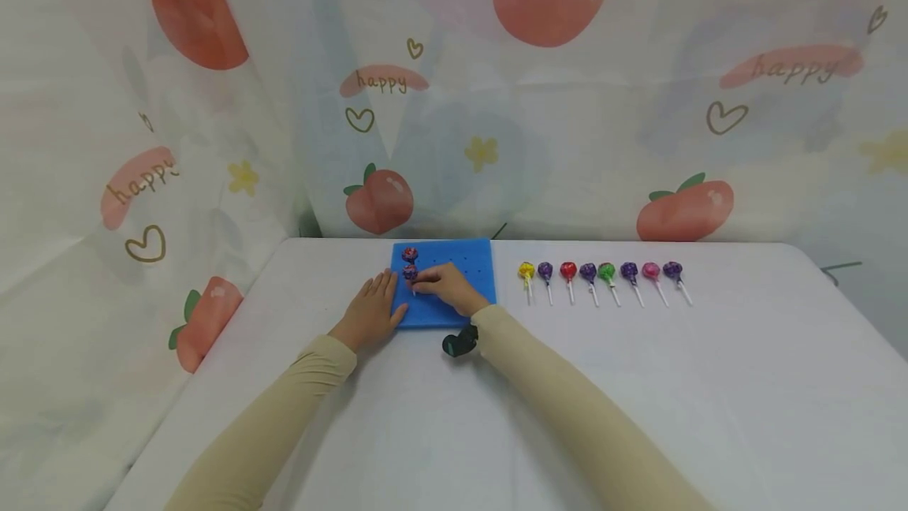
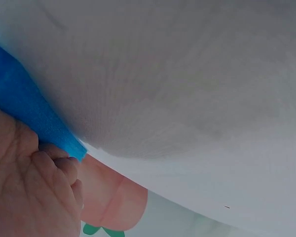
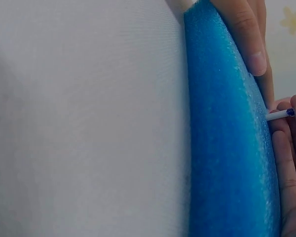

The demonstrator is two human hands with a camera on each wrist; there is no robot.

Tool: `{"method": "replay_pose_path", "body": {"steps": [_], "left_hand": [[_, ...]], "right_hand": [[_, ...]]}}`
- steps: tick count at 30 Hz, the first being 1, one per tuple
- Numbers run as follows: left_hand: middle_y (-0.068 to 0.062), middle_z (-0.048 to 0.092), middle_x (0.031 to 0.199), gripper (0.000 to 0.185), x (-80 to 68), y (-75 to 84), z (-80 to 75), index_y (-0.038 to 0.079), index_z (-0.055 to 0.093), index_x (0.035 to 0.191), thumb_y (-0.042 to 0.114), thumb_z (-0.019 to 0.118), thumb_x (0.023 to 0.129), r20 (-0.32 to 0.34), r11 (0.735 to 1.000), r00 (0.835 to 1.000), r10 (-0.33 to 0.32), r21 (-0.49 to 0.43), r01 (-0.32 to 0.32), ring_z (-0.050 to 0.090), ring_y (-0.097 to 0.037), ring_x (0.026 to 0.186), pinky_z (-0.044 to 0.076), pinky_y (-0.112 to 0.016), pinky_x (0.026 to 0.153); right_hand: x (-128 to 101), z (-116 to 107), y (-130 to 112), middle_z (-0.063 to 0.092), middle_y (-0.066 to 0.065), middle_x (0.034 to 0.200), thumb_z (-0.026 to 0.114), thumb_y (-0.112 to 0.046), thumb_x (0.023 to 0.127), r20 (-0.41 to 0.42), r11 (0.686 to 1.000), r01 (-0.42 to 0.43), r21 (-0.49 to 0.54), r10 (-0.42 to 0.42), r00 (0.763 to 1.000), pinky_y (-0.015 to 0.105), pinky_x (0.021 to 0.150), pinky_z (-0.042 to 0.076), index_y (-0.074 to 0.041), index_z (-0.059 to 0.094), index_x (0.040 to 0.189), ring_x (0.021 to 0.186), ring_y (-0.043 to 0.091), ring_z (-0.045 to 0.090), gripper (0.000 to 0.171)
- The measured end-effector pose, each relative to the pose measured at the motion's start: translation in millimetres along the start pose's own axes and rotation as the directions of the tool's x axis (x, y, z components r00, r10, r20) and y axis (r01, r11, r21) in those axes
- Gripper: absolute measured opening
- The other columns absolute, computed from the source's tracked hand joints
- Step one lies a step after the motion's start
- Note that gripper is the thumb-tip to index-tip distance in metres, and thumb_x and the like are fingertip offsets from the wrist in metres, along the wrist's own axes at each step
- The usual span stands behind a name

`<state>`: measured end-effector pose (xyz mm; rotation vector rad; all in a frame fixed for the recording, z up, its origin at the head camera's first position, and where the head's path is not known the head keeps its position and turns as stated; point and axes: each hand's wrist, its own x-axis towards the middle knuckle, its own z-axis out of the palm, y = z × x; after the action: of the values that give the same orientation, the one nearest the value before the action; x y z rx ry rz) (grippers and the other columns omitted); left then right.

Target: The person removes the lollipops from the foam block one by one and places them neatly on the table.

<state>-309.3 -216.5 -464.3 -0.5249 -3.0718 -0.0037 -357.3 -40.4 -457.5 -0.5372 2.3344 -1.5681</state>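
A blue foam board [image 1: 443, 312] dotted with small holes lies on the white table. My left hand [image 1: 367, 311] rests along the board's left edge, fingers straight, thumb on its near left corner. My right hand [image 1: 448, 287] reaches over the board and pinches a lollipop [image 1: 409, 272] in a dark red and purple wrapper. Its white stick [image 3: 280, 114] meets the foam surface in the right wrist view. Just behind it, a similar lollipop [image 1: 410, 254] stands in the board. In the left wrist view the left palm [image 2: 27, 192] lies against the blue foam.
To the right of the board several wrapped lollipops lie in a row, from a yellow one [image 1: 526, 270] to a purple one [image 1: 672, 269]. A small dark object [image 1: 459, 342] shows beneath the right wrist. A fruit-printed curtain [image 1: 567, 140] hangs behind the table.
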Motion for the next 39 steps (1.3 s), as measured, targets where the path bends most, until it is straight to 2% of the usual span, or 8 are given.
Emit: {"method": "replay_pose_path", "body": {"steps": [9, 18, 25, 39], "left_hand": [[-0.026, 0.027, 0.151, 0.067, -0.5, -0.6, 0.6, -0.01, 0.025, 0.144, 0.038, 0.038, 0.1, -0.009, 1.0, 1.0, -0.001, 0.005, 0.001, 0.026, -0.036, 0.142, 0.022, -0.047, 0.117], [-0.026, 0.026, 0.151, 0.067, -0.9, 0.3, -1.6, -0.01, 0.023, 0.144, 0.038, 0.038, 0.1, 0.018, 1.0, 1.0, -0.005, 0.01, 0.005, 0.025, -0.036, 0.142, 0.021, -0.047, 0.117], [-0.025, 0.026, 0.152, 0.068, -0.6, 1.1, -2.9, -0.009, 0.023, 0.145, 0.039, 0.038, 0.099, 0.02, 1.0, 1.0, -0.008, 0.013, 0.008, 0.025, -0.035, 0.143, 0.021, -0.046, 0.117], [-0.027, 0.028, 0.15, 0.066, -1.4, 0.6, -1.8, -0.01, 0.026, 0.143, 0.037, 0.039, 0.099, -0.006, 1.0, 1.0, 0.001, 0.007, -0.001, 0.027, -0.036, 0.141, 0.023, -0.047, 0.116]], "right_hand": [[3.3, -1.5, 3.0, 0.068, 0.013, 0.116, 0.062, -0.012, 0.09, 0.004, 0.997, -0.031, 0.074, 0.031, 1.0, 0.037, 0.103, 0.044, -0.002, 0.068, 0.113, 0.113, 0.021, 0.059, 0.026], [0.9, -3.9, 2.8, 0.067, 0.016, 0.116, 0.058, -0.009, 0.092, 0.041, 0.993, 0.003, 0.114, -0.008, 0.999, 0.032, 0.098, 0.048, 0.002, 0.065, 0.114, 0.106, 0.017, 0.061, 0.026], [2.6, -6.6, 6.0, 0.062, 0.026, 0.119, 0.053, -0.003, 0.093, 0.064, 0.954, 0.027, 0.297, -0.049, 0.997, 0.031, 0.094, 0.051, 0.01, 0.06, 0.118, 0.112, 0.027, 0.062, 0.029], [0.6, -4.4, 7.7, 0.059, 0.027, 0.123, 0.05, -0.002, 0.095, -0.001, 0.887, -0.001, 0.461, 0.001, 1.0, 0.03, 0.091, 0.052, 0.011, 0.057, 0.121, 0.109, 0.02, 0.065, 0.03]]}}
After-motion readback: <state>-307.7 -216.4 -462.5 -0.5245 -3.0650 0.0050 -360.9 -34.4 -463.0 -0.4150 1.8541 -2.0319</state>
